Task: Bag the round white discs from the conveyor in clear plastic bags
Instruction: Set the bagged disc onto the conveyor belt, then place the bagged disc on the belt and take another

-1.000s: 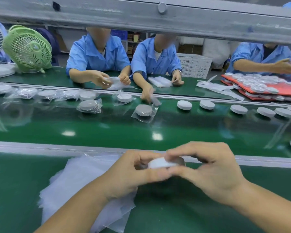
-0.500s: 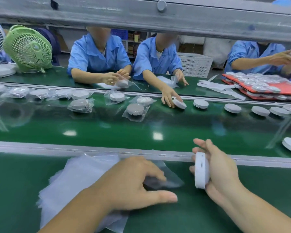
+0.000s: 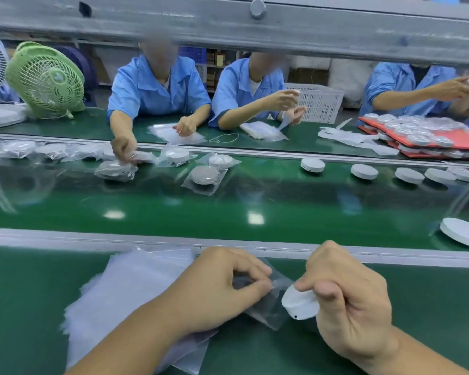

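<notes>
My right hand (image 3: 347, 301) grips a round white disc (image 3: 299, 304) just above the near green bench. The disc's left edge sits at the mouth of a clear plastic bag (image 3: 271, 307). My left hand (image 3: 217, 290) pinches that bag's upper edge between thumb and forefinger. Under my left forearm lies a stack of empty clear bags (image 3: 130, 296). On the conveyor belt (image 3: 228, 209) beyond, a bare white disc (image 3: 462, 231) lies at the near right, and several more run along the far right side (image 3: 363, 171).
Bagged discs (image 3: 205, 175) lie on the belt's far left half. Three people in blue shirts (image 3: 157, 87) work at the far bench, with bags, a white basket (image 3: 321, 105) and red trays of discs (image 3: 428, 136). A green fan (image 3: 45, 79) stands far left. A grey beam (image 3: 228, 25) crosses overhead.
My right hand has brought the disc left and down to the bag's mouth. My left hand has lifted the bag's edge into a pinch. The belt's discs have drifted left.
</notes>
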Available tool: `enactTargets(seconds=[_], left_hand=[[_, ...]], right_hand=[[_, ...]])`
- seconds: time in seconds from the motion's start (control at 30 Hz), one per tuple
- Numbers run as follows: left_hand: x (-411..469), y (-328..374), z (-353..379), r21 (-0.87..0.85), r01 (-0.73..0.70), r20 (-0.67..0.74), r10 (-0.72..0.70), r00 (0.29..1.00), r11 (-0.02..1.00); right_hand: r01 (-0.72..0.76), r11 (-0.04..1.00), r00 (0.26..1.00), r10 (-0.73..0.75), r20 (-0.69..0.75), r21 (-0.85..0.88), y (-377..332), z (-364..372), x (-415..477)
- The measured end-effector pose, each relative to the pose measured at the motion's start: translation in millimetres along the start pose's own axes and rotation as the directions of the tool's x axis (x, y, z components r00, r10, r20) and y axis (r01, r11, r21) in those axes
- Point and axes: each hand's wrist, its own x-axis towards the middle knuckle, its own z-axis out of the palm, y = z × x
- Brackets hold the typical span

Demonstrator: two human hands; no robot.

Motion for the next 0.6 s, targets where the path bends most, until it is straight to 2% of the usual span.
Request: enactTargets(seconds=[0.1,0.2,0.27,0.33,0.4,0.43,0.53,0.6], left_hand=[[0,9,3,-0.206,0.076,-0.023,-0.083,0.996,0.975],[-4,19,2,-0.387,0.097,0.143,-0.044,0.989,0.917],[-6,22,3,-0.352,0.048,0.247,0.043,0.968,0.935],[-5,25,8,-0.308,-0.003,0.249,0.084,0.965,0.951],[-2,26,17,-0.249,-0.063,0.121,0.096,0.988,0.966],[-2,27,21,-0.217,-0.091,0.039,0.102,0.994,0.972],[-3,28,27,-0.254,-0.155,-0.149,0.12,0.982,0.955],[-3,28,27,-0.305,-0.188,-0.306,0.09,0.948,0.934]], right_hand=[[-0.146,0.989,0.98,0.15,-0.129,0.04,-5,2,8],[-0.362,0.922,0.88,0.387,-0.274,0.14,-15,7,19],[-0.482,0.833,0.78,0.549,-0.301,0.271,-22,11,24],[-0.572,0.734,0.679,0.674,-0.291,0.365,-23,12,27],[-0.658,0.665,0.629,0.743,-0.227,0.352,-20,12,29],[-0.69,0.651,0.635,0.754,-0.166,0.317,-19,12,29],[-0.656,0.71,0.732,0.681,-0.011,0.257,-19,12,25],[-0.65,0.73,0.756,0.65,0.083,0.211,-19,12,20]])
